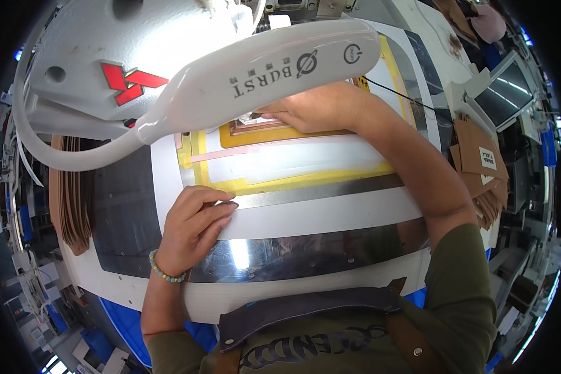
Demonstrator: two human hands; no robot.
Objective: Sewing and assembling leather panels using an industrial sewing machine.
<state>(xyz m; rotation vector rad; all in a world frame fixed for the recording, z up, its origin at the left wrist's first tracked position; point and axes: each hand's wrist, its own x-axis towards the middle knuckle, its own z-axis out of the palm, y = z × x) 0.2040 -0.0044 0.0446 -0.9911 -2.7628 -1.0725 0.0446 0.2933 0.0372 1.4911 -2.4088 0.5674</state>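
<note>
My left hand (196,221) rests at the near left corner of a flat template (293,163) edged with yellow tape. Its fingers are loosely bent and slightly apart, fingertips touching the metal strip (318,189) along the near edge. My right hand (321,107) reaches over the template to a yellow-bordered inset (277,135) with a brown frame inside. Its fingers are closed together at the inset's left part; what they hold, if anything, I cannot make out. A white lamp head (274,65) above hides part of that hand and the work around it.
A white machine body (81,56) with a red emblem fills the upper left; the lamp's bent neck (75,163) crosses it. Brown sheets (73,206) stand stacked at left, brown card pieces (480,156) lie at right. A screen (503,90) stands beyond. Polished metal (293,252) covers the near table.
</note>
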